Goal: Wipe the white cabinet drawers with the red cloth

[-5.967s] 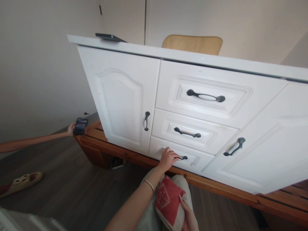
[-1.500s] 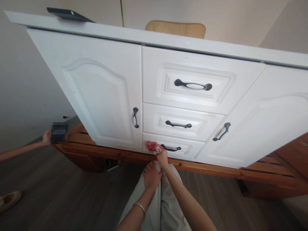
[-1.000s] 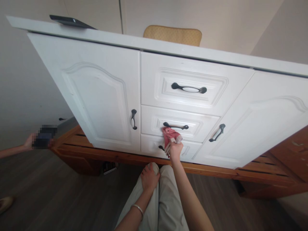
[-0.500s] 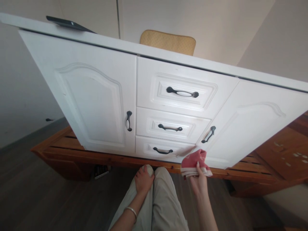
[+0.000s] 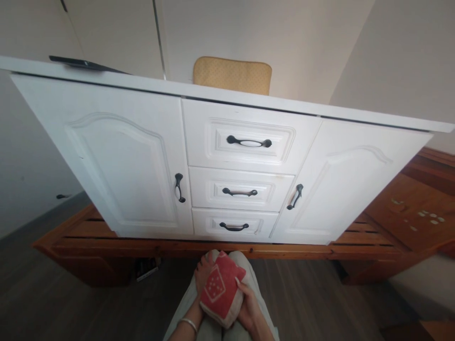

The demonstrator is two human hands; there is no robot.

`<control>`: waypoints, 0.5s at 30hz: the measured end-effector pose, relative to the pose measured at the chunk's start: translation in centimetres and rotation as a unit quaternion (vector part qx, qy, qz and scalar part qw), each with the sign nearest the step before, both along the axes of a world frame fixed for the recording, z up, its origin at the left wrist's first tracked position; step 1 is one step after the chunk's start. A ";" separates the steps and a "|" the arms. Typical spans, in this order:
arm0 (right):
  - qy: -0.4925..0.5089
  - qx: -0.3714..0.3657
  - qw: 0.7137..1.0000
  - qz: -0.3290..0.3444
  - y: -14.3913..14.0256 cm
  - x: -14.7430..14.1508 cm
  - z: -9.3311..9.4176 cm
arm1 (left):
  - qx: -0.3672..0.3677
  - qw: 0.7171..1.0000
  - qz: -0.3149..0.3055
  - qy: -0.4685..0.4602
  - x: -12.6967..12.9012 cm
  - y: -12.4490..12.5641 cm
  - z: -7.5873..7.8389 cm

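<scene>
Your right hand (image 5: 250,303) grips a folded red cloth (image 5: 222,288) over your knees (image 5: 243,259), before the white cabinet (image 5: 131,189); your left hand (image 5: 203,274) lies spread on them, partly covered. Behind the cabinet rises a tan chair back (image 5: 232,76).

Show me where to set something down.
Left bench slats beside the white cabinet look bare, as do the right slats between it and the brown panel. The countertop hardly shows. Crowded: the lap, with left hand, right hand and red cloth.
</scene>
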State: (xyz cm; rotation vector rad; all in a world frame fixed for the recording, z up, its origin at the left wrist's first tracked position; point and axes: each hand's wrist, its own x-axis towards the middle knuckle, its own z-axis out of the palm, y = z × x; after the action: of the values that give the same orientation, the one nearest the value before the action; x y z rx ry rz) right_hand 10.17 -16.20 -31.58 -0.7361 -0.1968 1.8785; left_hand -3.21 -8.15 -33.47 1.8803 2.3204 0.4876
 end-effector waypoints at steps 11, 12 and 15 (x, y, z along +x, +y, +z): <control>0.081 0.080 0.993 0.038 2.2 1.1 0.6 | 0.151 0.983 -0.025 -0.098 -1.4 4.0 6.0; 0.086 0.080 0.992 0.035 2.2 1.2 0.7 | 0.180 0.978 -0.038 -0.098 -0.8 4.2 8.2; 0.089 0.076 0.993 0.034 2.2 1.5 1.1 | 0.341 0.920 -0.133 -0.137 2.1 5.4 16.4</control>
State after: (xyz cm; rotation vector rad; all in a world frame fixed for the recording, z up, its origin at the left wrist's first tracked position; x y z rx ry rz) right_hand 11.63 -13.97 -30.52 -0.4618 -0.2498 1.9573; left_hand -1.14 -2.77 -17.07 2.1501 1.7930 1.5616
